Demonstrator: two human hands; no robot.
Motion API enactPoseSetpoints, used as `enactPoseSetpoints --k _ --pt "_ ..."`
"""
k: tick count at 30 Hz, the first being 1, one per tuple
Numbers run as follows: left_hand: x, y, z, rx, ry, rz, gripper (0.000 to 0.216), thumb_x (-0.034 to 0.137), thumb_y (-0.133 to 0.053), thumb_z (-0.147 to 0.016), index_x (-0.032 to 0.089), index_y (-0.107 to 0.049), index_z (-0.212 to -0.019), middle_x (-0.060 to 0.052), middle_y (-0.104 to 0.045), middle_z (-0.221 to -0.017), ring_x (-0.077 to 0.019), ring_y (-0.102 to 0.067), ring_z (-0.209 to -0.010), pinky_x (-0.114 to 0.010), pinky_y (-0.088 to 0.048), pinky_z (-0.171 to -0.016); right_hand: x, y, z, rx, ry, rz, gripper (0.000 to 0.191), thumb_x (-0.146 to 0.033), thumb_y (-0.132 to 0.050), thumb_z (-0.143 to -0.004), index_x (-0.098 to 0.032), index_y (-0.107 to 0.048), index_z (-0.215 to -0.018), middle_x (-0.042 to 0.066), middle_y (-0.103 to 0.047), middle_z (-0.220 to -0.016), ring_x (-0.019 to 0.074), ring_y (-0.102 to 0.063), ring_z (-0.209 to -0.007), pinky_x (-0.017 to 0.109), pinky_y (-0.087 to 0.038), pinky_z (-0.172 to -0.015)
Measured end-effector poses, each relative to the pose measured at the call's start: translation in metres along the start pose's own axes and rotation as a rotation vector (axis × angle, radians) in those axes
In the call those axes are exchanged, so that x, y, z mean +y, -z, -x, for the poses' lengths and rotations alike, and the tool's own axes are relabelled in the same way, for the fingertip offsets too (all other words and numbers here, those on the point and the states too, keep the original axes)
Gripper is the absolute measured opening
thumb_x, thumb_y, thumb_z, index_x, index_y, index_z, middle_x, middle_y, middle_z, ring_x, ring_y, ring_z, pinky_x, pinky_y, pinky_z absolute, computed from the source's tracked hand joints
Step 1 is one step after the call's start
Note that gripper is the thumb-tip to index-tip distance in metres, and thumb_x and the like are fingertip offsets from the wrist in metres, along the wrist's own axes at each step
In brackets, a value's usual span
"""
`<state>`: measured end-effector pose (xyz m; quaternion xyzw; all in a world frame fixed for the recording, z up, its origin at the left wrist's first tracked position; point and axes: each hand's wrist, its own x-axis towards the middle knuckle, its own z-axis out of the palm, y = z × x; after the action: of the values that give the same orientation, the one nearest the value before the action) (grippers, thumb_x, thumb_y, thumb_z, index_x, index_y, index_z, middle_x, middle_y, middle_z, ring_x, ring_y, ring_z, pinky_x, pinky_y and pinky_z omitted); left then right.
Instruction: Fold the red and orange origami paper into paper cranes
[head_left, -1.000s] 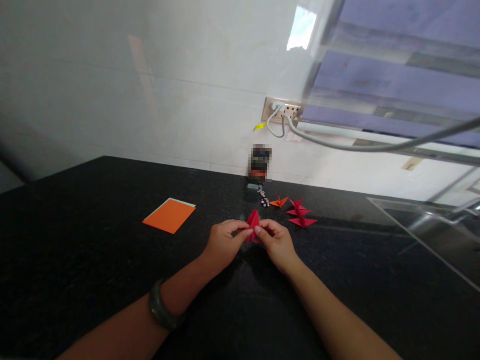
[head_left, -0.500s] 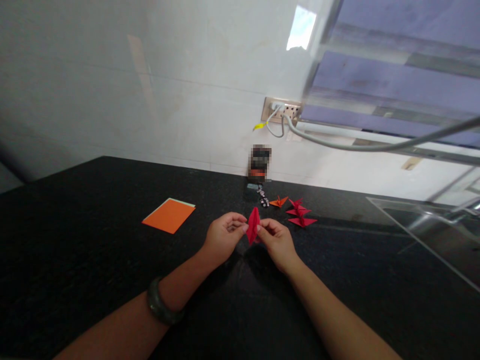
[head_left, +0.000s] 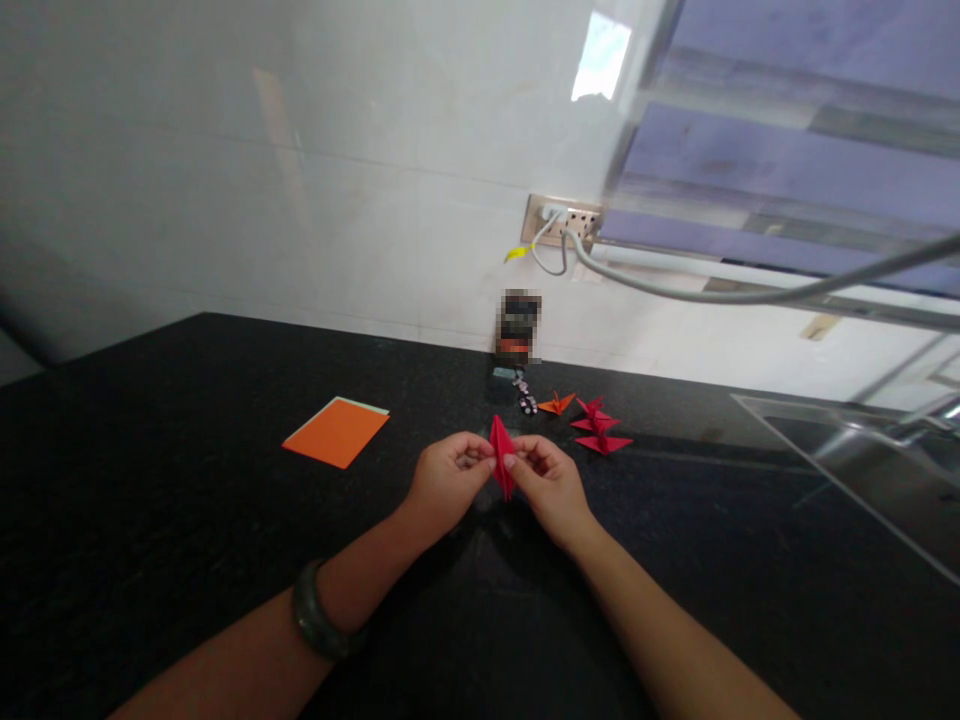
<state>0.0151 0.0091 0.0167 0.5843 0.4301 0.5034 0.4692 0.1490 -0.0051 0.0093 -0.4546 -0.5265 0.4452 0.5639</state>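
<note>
Centrally, a folded red paper piece with pointed ends (head_left: 501, 453) sits between the left hand (head_left: 451, 480) and the right hand (head_left: 551, 488), neither clearly nearer; fingers of both pinch it, its long axis running away from the person. Flat orange paper (head_left: 337, 436) lies leftward, small folded red paper cranes (head_left: 604, 443) rightward, on the glossy black surface (head_left: 187, 530) below a pale tiled wall (head_left: 337, 220).
</note>
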Motion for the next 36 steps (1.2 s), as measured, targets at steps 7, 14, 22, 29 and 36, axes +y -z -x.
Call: enactPoseSetpoints --k 7,14,22,29,36 --pt "-0.0031 -0.0007 -0.0011 -0.019 0.059 0.097 0.009 0.015 -0.064 -0.059 0.013 -0.061 -0.067 -0.001 -0.065 -0.062 -0.0124 -0.061 -0.060 -0.023 -0.048 -0.060 0.0018 -0.0006 0.0013 0.007 0.023 0.015 0.015 -0.025 -0.063 -0.066 -0.016 -0.056 -0.076 -0.003 -0.055 -0.063 0.0079 -0.047 -0.053 0.020 -0.037 -0.050" --pt "-0.0032 -0.0004 -0.0022 -0.058 0.079 0.155 0.013 0.017 -0.066 -0.059 0.012 -0.061 -0.070 -0.002 -0.065 -0.066 -0.0122 -0.060 -0.063 -0.024 -0.047 -0.063 0.0002 0.0002 0.0012 0.044 -0.018 -0.041 0.016 -0.024 -0.065 -0.064 -0.016 -0.056 -0.074 -0.003 -0.056 -0.062 0.0080 -0.048 -0.052 0.020 -0.038 -0.050" --pt "-0.0023 -0.0001 -0.0029 -0.022 0.085 0.214 0.021 0.012 -0.066 -0.055 0.014 -0.055 -0.073 0.003 -0.060 -0.058 -0.0089 -0.057 -0.054 -0.019 -0.043 -0.055 -0.0017 -0.0013 0.0020 0.002 -0.060 -0.104 0.017 -0.026 -0.066 -0.062 -0.016 -0.058 -0.074 -0.003 -0.056 -0.061 0.0075 -0.047 -0.051 0.020 -0.037 -0.051" --pt "-0.0002 -0.0004 -0.0015 -0.045 0.065 0.090 0.016 0.013 -0.063 -0.060 0.013 -0.058 -0.075 0.000 -0.062 -0.060 -0.0116 -0.059 -0.057 -0.022 -0.046 -0.057 -0.0002 -0.0012 0.0020 0.011 -0.089 -0.125 0.019 -0.026 -0.068 -0.061 -0.016 -0.057 -0.073 -0.004 -0.055 -0.061 0.0074 -0.047 -0.050 0.020 -0.036 -0.049" --pt "-0.0044 -0.0011 -0.0002 -0.090 -0.001 0.079 0.020 0.012 -0.062 -0.062 0.013 -0.060 -0.081 -0.001 -0.063 -0.069 -0.0122 -0.061 -0.064 -0.023 -0.048 -0.063 0.0022 0.0005 -0.0010 0.044 -0.084 -0.163 0.017 -0.024 -0.068 -0.061 -0.015 -0.057 -0.071 -0.005 -0.055 -0.060 0.0058 -0.046 -0.048 0.018 -0.035 -0.047"
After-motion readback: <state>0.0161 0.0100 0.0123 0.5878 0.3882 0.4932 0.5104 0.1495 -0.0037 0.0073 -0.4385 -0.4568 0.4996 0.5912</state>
